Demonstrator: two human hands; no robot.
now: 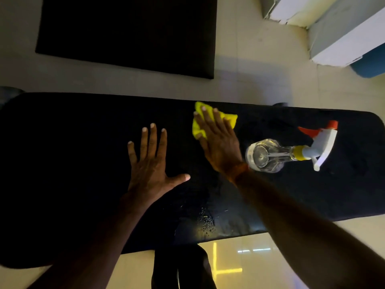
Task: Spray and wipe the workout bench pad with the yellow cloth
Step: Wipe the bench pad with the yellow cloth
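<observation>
Long black bench pad [312, 195]: matt, finely textured vinyl-like skin, wet droplets glinting near edge. Crumpled yellow cloth [228, 117]: soft, fuzzy weave. Clear spray bottle [265, 155]: glossy transparent plastic, white-and-red plastic trigger. Pale floor tiles [260, 261]: glossy, reflective.

the long black padded bench pad [83, 163] lay flat, wet with droplets near its front edge; the crumpled yellow cloth [229, 117] lay on it.

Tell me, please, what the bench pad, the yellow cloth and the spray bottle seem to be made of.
Bench pad: probably black vinyl or similar; droplets bead on its surface.
Yellow cloth: soft, matte fabric, possibly microfibre; it bunches under the right hand.
Spray bottle: clear, glossy plastic body, opaque white and red trigger.
</observation>
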